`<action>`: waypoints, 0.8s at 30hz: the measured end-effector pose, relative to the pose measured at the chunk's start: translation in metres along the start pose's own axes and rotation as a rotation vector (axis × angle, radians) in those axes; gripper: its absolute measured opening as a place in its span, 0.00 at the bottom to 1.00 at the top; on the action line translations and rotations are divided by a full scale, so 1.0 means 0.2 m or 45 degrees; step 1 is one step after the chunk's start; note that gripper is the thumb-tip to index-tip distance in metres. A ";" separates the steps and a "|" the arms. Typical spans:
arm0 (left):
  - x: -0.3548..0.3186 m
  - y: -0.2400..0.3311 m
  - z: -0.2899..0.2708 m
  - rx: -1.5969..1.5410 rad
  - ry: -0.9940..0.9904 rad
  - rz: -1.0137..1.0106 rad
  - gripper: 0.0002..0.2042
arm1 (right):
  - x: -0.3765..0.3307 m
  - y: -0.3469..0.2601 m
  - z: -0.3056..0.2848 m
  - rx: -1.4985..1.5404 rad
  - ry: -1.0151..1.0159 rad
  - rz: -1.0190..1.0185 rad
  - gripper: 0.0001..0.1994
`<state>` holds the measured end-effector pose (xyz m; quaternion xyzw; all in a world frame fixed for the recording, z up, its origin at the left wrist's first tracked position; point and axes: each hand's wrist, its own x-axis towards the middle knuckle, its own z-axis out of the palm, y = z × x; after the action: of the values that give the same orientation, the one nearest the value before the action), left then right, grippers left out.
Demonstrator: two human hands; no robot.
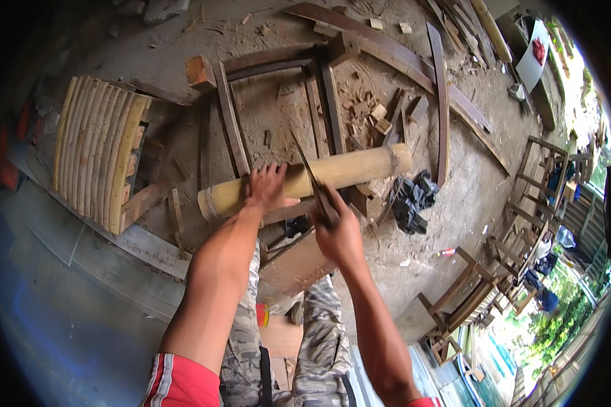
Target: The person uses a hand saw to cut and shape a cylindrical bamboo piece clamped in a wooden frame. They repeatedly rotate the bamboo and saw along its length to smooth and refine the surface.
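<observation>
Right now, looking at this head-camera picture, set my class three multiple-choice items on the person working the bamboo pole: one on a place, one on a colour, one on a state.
1. Where does the left hand rest?
A. on the bamboo pole
B. on the black bag
C. on the curved slatted panel

2. What colour are the shorts at the lower edge?
A. blue
B. red with white stripes
C. yellow

3. How is the long knife held?
A. lying loose on the ground
C. tucked under the left arm
B. gripped in the right hand, blade across the pole

Answers:
1. A, the palm lies flat on the pole's left half.
2. B, red cloth with white stripes shows beside the left forearm.
3. B, the fingers close round the handle and the blade crosses the pole.
</observation>
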<state>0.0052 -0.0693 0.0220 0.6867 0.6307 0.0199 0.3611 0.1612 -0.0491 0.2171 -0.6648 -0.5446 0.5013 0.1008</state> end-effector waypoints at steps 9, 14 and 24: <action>0.00 0.00 -0.03 0.003 -0.095 -0.039 0.54 | -0.13 0.01 -0.05 0.054 0.132 0.038 0.26; -0.01 0.01 -0.04 0.009 -0.080 -0.036 0.52 | 0.04 0.04 0.03 0.106 0.066 0.129 0.26; 0.01 0.03 -0.06 0.028 -0.097 -0.076 0.52 | -0.19 0.00 -0.12 0.058 0.088 0.054 0.25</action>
<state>0.0050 -0.0624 0.0335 0.6717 0.6370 -0.0239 0.3776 0.1837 -0.0714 0.2498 -0.6907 -0.5149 0.4924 0.1242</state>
